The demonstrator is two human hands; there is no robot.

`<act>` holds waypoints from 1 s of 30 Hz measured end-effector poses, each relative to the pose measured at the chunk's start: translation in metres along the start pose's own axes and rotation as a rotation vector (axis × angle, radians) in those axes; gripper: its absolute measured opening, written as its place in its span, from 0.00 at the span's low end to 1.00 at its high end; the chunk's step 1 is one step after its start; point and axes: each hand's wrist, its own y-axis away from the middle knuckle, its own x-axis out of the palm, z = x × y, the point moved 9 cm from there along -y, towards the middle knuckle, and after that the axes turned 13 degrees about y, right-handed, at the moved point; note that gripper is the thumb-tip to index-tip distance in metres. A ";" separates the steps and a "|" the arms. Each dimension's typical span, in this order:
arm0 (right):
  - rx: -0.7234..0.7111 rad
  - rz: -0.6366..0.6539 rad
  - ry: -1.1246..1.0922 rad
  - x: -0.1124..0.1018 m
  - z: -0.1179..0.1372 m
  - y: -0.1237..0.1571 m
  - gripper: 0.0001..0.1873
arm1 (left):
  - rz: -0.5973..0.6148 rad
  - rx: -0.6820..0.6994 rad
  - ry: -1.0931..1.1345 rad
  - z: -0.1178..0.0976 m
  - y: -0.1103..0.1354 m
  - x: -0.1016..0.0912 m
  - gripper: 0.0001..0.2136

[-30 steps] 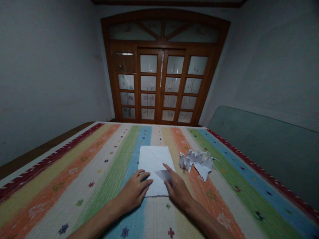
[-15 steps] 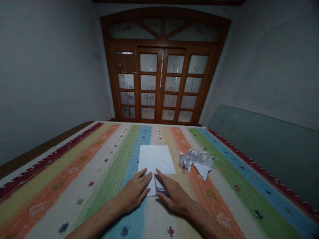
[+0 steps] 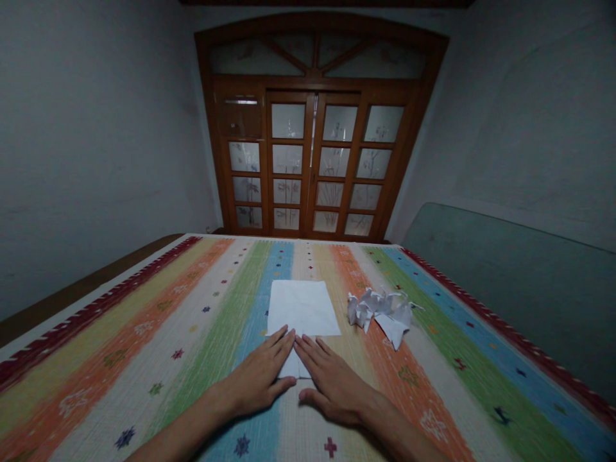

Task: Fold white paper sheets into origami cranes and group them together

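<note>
A small folded piece of white paper (image 3: pixel 293 368) lies flat on the striped tablecloth, its edges partly hidden under my hands. My left hand (image 3: pixel 260 373) rests on its left side, fingers stretched and pointing forward. On the right side my right hand (image 3: pixel 332 377) presses down flat, fingers extended over the paper and thumb out on the cloth. Both sets of fingertips nearly meet at the top of the folded paper. Just beyond them lies a white paper sheet (image 3: pixel 304 305), which the fingertips come close to or overlap.
Right of the sheet sits a cluster of folded white paper pieces (image 3: pixel 380 311) with pointed corners. The striped tablecloth (image 3: pixel 192 359) covers the table. A pale green panel (image 3: pixel 505 282) stands along the right side, and wooden glass doors (image 3: pixel 312 160) are at the back.
The raised right flap of the folded paper now lies flat under my right hand. My right fingers have moved left toward the middle, and my left hand has stayed nearly in place.
</note>
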 end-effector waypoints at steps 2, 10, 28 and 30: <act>0.003 -0.007 0.005 0.001 0.000 0.000 0.42 | 0.014 0.003 -0.030 0.000 0.000 0.002 0.38; 0.107 0.016 0.015 0.009 -0.010 -0.003 0.43 | 0.037 0.012 -0.073 -0.002 -0.001 0.004 0.35; 0.216 -0.042 -0.071 -0.004 -0.017 -0.001 0.34 | -0.059 0.046 -0.027 -0.002 0.001 -0.006 0.27; 0.207 -0.074 -0.076 -0.005 -0.018 0.000 0.32 | -0.057 0.045 -0.028 -0.003 0.001 -0.008 0.25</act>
